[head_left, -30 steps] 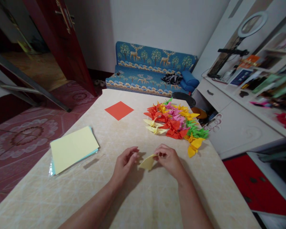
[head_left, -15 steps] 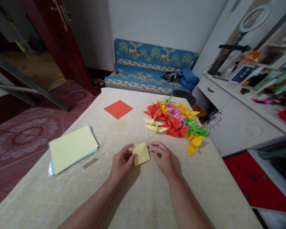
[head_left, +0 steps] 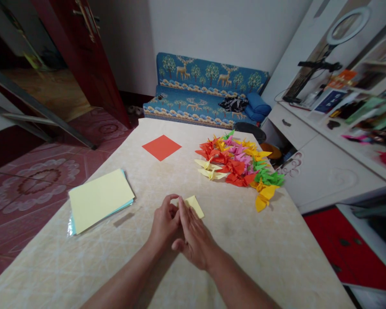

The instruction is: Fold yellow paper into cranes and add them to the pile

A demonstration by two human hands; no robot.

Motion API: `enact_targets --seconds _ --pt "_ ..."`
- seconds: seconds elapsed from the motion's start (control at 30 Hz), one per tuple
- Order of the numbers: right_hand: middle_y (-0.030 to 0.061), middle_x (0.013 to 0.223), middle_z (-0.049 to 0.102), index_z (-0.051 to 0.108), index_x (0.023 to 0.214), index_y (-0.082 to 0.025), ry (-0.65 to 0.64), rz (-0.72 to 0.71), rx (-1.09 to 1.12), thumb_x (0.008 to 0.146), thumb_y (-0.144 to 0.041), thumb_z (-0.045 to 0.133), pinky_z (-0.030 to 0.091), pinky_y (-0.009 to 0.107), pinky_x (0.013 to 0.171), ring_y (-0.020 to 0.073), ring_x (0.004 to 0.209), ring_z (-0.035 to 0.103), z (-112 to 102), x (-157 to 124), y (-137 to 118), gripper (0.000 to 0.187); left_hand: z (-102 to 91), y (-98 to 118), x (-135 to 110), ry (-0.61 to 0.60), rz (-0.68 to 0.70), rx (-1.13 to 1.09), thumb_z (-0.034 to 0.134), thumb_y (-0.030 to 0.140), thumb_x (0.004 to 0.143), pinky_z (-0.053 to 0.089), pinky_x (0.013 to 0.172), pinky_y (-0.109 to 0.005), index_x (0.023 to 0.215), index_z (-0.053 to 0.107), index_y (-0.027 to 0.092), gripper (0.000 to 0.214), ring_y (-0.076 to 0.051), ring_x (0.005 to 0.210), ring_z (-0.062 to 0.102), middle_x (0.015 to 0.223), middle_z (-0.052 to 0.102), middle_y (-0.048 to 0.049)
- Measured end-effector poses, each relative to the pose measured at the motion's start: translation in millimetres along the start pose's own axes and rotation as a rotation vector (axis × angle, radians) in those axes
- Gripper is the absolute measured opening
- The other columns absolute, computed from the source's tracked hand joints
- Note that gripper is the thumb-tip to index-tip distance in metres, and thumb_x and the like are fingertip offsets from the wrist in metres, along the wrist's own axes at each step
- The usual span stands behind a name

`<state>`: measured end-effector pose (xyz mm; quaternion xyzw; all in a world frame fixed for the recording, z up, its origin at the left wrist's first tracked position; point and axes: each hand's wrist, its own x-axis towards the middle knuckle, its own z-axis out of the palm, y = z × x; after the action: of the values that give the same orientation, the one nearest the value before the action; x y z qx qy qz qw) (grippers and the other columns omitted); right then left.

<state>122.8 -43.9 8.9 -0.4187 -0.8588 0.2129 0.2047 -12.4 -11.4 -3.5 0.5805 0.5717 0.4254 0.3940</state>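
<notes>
A small folded square of pale yellow paper [head_left: 196, 206] lies on the cloth-covered table in front of me, partly hidden under my hands. My right hand [head_left: 194, 240] is laid across it with fingers stretched out flat, the fingertips reaching the paper's left side. My left hand [head_left: 165, 221] is curled at that same left edge, thumb and forefinger closed on the paper, though the right fingers cover much of the grip. Beyond them, two pale yellow paper cranes [head_left: 211, 174] sit at the near side of a pile of coloured paper cranes [head_left: 236, 161].
An orange-red paper square [head_left: 161, 147] lies flat toward the far left of the table [head_left: 167, 283]. At left rests a stack of yellow and blue paper [head_left: 101, 199] on a clear wrapper. Behind stands a blue patterned sofa [head_left: 193, 96]; a white cabinet [head_left: 321, 167] is at right.
My right hand has moved left from beside the folded paper and now lies over it, fingers straightened. The left hand keeps its place at the paper's left edge.
</notes>
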Motion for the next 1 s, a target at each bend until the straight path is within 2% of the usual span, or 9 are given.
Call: enact_targets --seconds 0.17,0.33,0.43,0.5,0.6,0.67,0.8,0.87,1.0 --pt "0.0146 0.156 0.010 -0.002 0.150 -0.011 -0.047 0.031 -0.111 0.087 -0.068 0.027 0.011 0.049 0.117 0.0246 0.144 0.008 -2.2 5.7 20.1 0.090 1.2 -3.7 0.7 -0.003 0.021 0.023 0.054 0.028 0.080 0.037 0.048 -0.019 0.111 0.049 0.020 0.032 -0.011 0.047 0.052 0.055 0.057 0.0063" --pt "0.0152 0.154 0.018 0.009 0.150 -0.009 0.017 0.108 -0.152 0.092 -0.061 0.025 0.010 0.052 0.115 0.0247 0.143 0.012 -9.4 30.1 46.9 0.078 1.5 -7.3 1.2 -0.012 0.040 -0.015 0.057 0.027 0.080 0.039 0.052 -0.020 0.111 0.047 0.020 0.033 -0.011 0.051 0.053 0.060 0.058 0.0054" --pt "0.0184 0.150 0.030 0.022 0.147 -0.009 0.173 0.182 -0.023 0.092 -0.059 0.031 0.012 0.053 0.114 0.0282 0.141 0.022 -10.9 42.7 61.6 0.075 0.8 -9.1 3.0 -0.003 0.022 -0.107 0.056 0.030 0.082 0.041 0.053 -0.021 0.113 0.046 0.021 0.034 -0.012 0.054 0.054 0.063 0.058 0.0046" --pt "0.0176 0.142 0.045 0.033 0.144 -0.012 0.333 0.226 0.224 0.092 -0.056 0.034 0.024 0.048 0.111 0.0277 0.133 0.038 -10.3 45.1 68.9 0.068 0.2 -9.5 5.3 0.019 0.007 -0.198 0.057 0.031 0.082 0.043 0.056 -0.021 0.115 0.046 0.021 0.037 -0.012 0.058 0.057 0.066 0.060 0.0034" --pt "0.0142 0.118 0.064 0.049 0.130 -0.015 0.545 0.330 0.704 0.092 -0.052 0.037 0.049 0.036 0.087 0.0242 0.104 0.061 -8.0 42.3 75.2 0.054 0.9 -8.7 11.1 0.063 -0.034 -0.352 0.062 0.031 0.079 0.047 0.060 -0.023 0.117 0.046 0.019 0.043 -0.013 0.064 0.060 0.071 0.062 0.0014" --pt "0.0095 0.097 0.069 0.056 0.120 -0.015 0.611 0.366 0.872 0.087 -0.047 0.051 0.051 0.029 0.071 0.0204 0.084 0.065 -6.8 40.2 76.6 0.046 2.9 -7.1 17.0 0.068 -0.061 -0.442 0.066 0.031 0.075 0.048 0.059 -0.023 0.116 0.047 0.018 0.047 -0.013 0.064 0.060 0.072 0.062 0.0010" --pt "-0.0008 0.069 0.063 0.058 0.112 -0.016 0.731 0.364 0.871 0.075 -0.027 0.066 0.045 0.023 0.058 0.0142 0.063 0.058 -6.6 40.2 77.2 0.040 8.1 -1.2 31.5 0.041 -0.093 -0.542 0.072 0.032 0.070 0.044 0.052 -0.021 0.118 0.049 0.017 0.055 -0.010 0.054 0.055 0.069 0.061 0.0028" --pt "-0.0011 0.068 0.062 0.058 0.111 -0.016 0.796 0.379 0.857 0.075 -0.025 0.064 0.044 0.023 0.057 0.0141 0.061 0.057 -7.4 40.5 78.5 0.038 10.0 2.5 37.3 -0.004 -0.101 -0.573 0.073 0.034 0.068 0.042 0.050 -0.020 0.116 0.055 0.017 0.054 -0.009 0.053 0.053 0.073 0.063 0.0008" --pt "0.0029 0.074 0.066 0.063 0.101 -0.015 0.857 0.427 0.838 0.075 -0.028 0.064 0.045 0.025 0.059 0.0159 0.065 0.059 -9.0 38.5 83.8 0.029 11.0 6.3 40.7 -0.125 -0.069 -0.508 0.072 0.040 0.071 0.042 0.051 -0.021 0.091 0.072 0.013 0.034 -0.007 0.053 0.052 0.083 0.067 -0.0058"
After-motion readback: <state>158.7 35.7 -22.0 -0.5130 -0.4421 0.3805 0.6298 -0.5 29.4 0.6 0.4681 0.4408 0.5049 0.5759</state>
